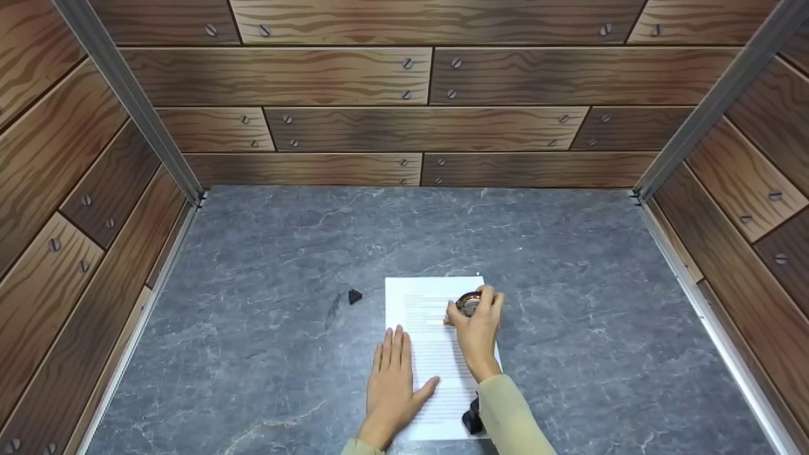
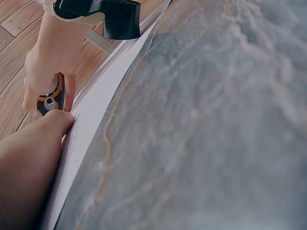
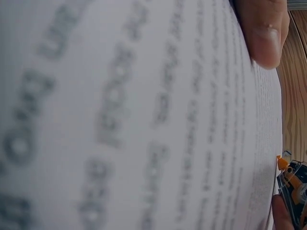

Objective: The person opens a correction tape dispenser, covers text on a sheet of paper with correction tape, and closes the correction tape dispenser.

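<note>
A printed white sheet of paper [image 1: 433,354] lies on the grey marbled table. My left hand [image 1: 390,385] rests flat on its left part, fingers straight and thumb spread out. Over the upper right of the text, my right hand [image 1: 478,328] grips a correction tape [image 1: 468,304] between thumb and fingers. Its orange tip [image 3: 282,163] sits at the paper in the right wrist view, and a short white strip [image 1: 435,322] shows beside it in the head view. In the left wrist view, the correction tape [image 2: 52,98] has a clear, black and orange body.
A small black triangular object [image 1: 354,296] lies left of the sheet. A black wrist camera [image 1: 471,417] sits by the right sleeve, above the paper's lower right corner. Wood-patterned walls [image 1: 423,126] enclose the table on three sides, with metal rails at the corners.
</note>
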A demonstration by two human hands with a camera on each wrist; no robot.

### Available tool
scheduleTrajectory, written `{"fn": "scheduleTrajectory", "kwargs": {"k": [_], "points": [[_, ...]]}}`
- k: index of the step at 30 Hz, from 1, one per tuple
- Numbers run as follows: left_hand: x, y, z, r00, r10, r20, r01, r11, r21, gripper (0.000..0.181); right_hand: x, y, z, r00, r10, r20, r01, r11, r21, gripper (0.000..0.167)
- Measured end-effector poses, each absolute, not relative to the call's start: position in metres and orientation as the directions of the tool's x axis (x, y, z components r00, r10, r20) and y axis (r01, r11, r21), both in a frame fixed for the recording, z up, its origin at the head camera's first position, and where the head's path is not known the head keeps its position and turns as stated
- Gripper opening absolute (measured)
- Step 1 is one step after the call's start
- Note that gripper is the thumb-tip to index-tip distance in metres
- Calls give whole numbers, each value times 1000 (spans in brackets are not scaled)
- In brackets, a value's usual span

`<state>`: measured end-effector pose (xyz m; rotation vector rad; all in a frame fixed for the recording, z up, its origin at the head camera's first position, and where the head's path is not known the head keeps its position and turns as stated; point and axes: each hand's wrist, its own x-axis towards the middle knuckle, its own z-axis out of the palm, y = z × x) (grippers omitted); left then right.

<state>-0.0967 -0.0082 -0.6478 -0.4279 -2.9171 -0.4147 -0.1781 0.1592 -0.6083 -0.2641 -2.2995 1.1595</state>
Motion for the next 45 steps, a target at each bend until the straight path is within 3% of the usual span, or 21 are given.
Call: {"fn": "scheduleTrajectory", "kwargs": {"k": [30,45], "points": [[-96,-11,-646,-944,254,209,303,918,254,97,-176,175,-607,-838,430,335,-46,556,-830,44],[-96,-8,-646,-943,253,217,305,917,255,97,-175,185,-608,-814,438,382,-70,579,-812,46]]}}
